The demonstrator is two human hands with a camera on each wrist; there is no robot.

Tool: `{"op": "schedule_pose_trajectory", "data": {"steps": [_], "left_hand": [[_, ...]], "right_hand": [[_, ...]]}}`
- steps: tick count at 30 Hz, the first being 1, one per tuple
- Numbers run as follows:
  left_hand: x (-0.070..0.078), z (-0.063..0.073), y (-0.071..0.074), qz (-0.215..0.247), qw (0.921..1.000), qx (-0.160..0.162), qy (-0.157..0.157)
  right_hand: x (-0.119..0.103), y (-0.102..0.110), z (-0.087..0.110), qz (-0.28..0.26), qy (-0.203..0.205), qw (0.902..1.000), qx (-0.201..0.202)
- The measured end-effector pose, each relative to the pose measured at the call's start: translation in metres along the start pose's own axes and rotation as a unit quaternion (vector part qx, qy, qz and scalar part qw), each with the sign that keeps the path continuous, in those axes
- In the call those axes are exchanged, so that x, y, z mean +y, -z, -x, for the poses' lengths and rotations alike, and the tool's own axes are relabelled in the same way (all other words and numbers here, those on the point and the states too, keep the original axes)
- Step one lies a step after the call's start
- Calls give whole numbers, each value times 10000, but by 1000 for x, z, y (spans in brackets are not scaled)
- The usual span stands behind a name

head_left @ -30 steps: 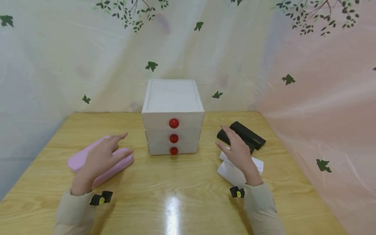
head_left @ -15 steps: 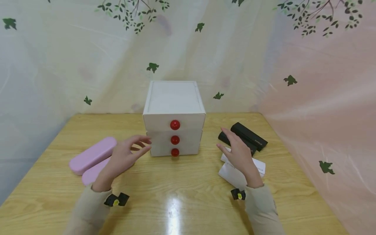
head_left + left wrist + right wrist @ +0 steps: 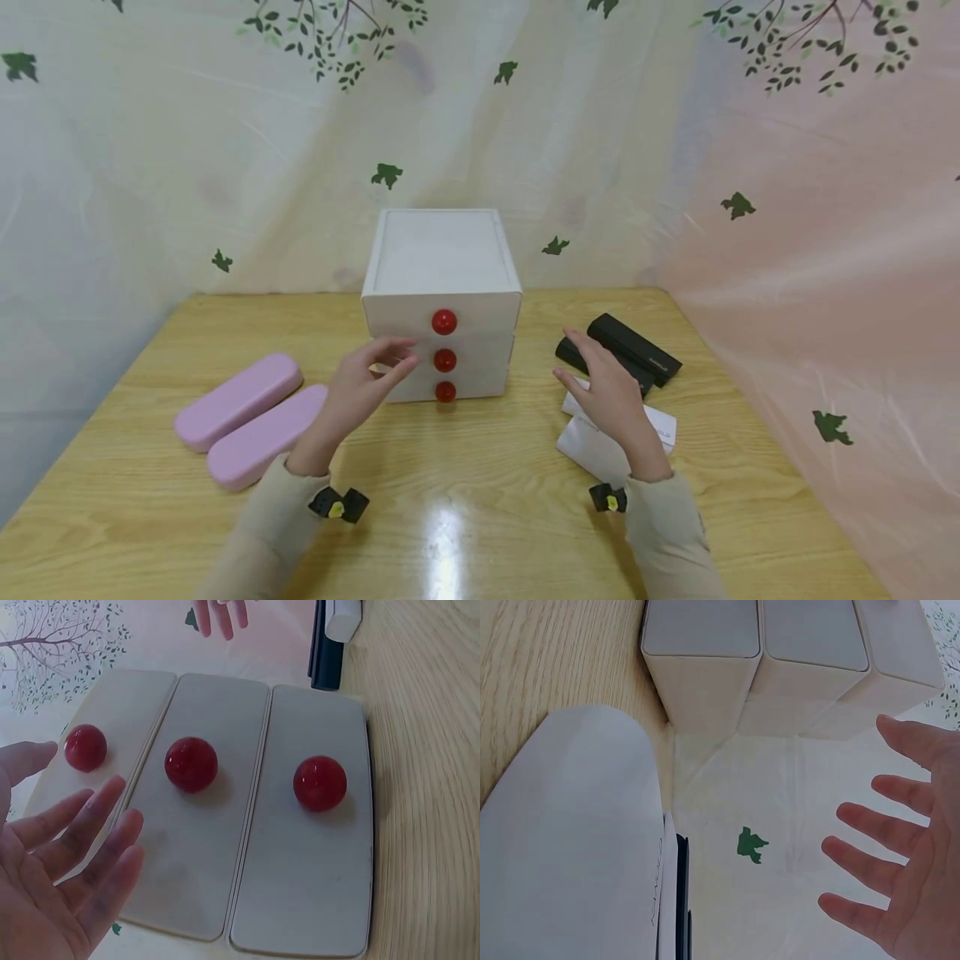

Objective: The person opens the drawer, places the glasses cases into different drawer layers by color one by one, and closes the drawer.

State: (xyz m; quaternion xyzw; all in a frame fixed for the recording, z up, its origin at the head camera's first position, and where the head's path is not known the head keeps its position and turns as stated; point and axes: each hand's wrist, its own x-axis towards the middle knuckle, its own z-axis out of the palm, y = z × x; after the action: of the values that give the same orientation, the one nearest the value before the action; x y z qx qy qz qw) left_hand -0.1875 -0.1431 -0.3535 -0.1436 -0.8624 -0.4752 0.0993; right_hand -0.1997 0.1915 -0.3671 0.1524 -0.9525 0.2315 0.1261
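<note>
A white three-drawer box (image 3: 442, 250) with a round red knob on each drawer stands at the middle back of the table. My left hand (image 3: 356, 387) hovers before its left front, fingers loosely bent and holding nothing. In the left wrist view, the thumb and fingertips come near the top drawer's knob (image 3: 85, 748), while the middle knob (image 3: 191, 764) and bottom knob (image 3: 319, 784) lie beyond. On the right, my empty right hand (image 3: 609, 396) is held above two white cases (image 3: 596, 446) and two black cases (image 3: 633, 343), partly covering them.
Two pink oblong cases (image 3: 240, 400) lie side by side on the left of the wooden table (image 3: 420, 533). A patterned curtain (image 3: 300, 167) hangs behind the table, and a pinkish sheet (image 3: 825, 275) borders its right side.
My left hand has moved right, from over the pink cases to the front of the drawer box, uncovering most of both cases. The right hand has stayed in place.
</note>
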Motion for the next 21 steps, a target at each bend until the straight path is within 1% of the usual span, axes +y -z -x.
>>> {"op": "schedule_pose_trajectory", "data": {"steps": [7,12,18,21], "left_hand": [[8,-9,-11,410,9991,125,39],[14,-15,-17,564,9980,293,54],[18,-19,-24,753,9954,488,337],[20,-20,-27,770,9944,556,456]], "right_hand": [[0,-1,0,-21,37,10000,31],[-1,-3,-1,-84,225,9993,275],[-7,-4,-7,-375,556,9954,689],[-13,-3,-13,-515,701,9926,850]]}}
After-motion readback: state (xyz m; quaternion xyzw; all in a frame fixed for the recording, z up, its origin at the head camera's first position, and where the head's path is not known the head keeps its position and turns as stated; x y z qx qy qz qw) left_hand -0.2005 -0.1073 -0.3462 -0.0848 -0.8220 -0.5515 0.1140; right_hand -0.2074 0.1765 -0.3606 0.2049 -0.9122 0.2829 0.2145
